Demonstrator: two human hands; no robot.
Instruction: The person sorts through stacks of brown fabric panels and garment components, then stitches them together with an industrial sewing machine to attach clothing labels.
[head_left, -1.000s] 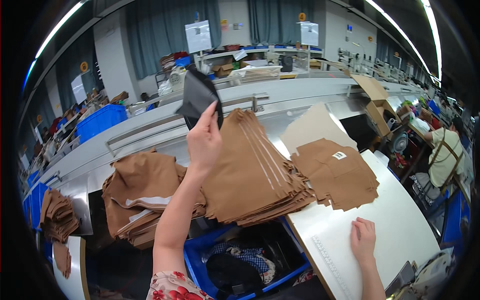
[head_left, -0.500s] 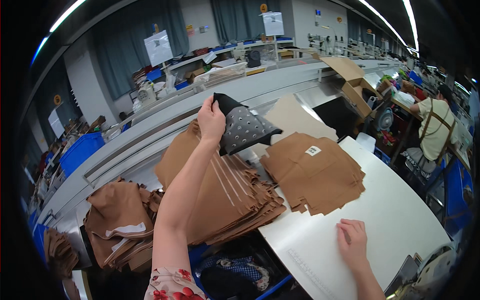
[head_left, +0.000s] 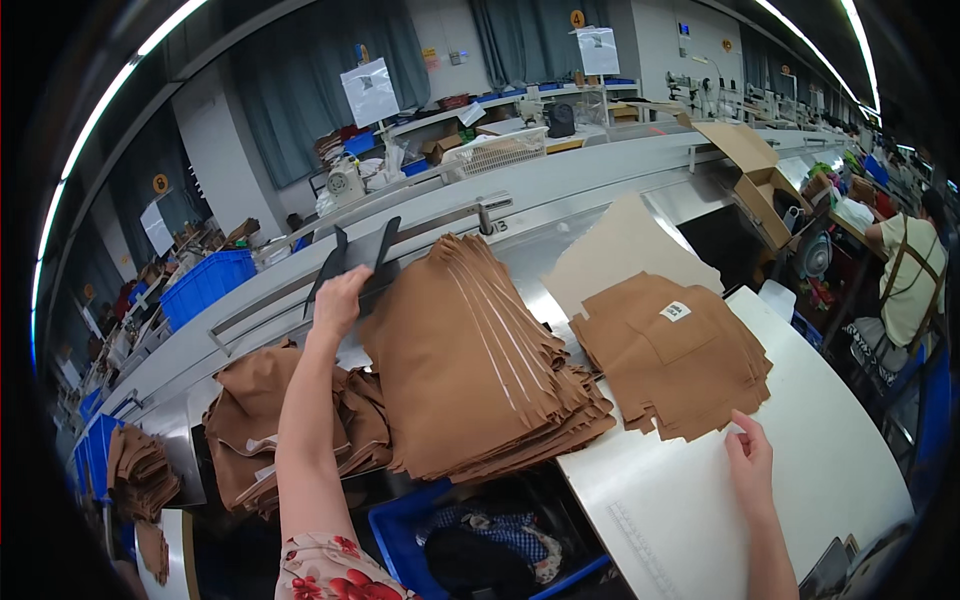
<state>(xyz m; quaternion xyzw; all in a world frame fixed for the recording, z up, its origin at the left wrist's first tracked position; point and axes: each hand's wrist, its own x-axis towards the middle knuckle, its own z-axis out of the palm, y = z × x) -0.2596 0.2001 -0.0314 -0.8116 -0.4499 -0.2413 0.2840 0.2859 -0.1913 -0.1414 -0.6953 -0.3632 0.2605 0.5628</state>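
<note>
Left hand [head_left: 338, 302] grips black piece [head_left: 366, 251], now left of tall brown stack [head_left: 450, 370], leaving it exposed. Right hand [head_left: 752, 462] now beside labelled stack [head_left: 685, 352]; grip unclear.

Signs and labels in a sewing workshop: a printed label on fabric, round number signs, and white sheets.

On the top piece of the right-hand stack of brown fabric [head_left: 655, 385] is a small white label [head_left: 675, 312] with two short lines of dark print. In the background, an orange round sign [head_left: 577, 19] bearing a single dark numeral stands above a white sheet [head_left: 598, 52]; another white sheet [head_left: 370, 92] is farther left, its print too small to read. At far left, a second orange round sign [head_left: 160, 183], also with one numeral, is mounted above a third sheet [head_left: 157, 228]. A small yellow notice [head_left: 430, 57] on the back wall is illegible. Faint ruler markings [head_left: 640, 545] run along the white table [head_left: 720, 500].
</note>
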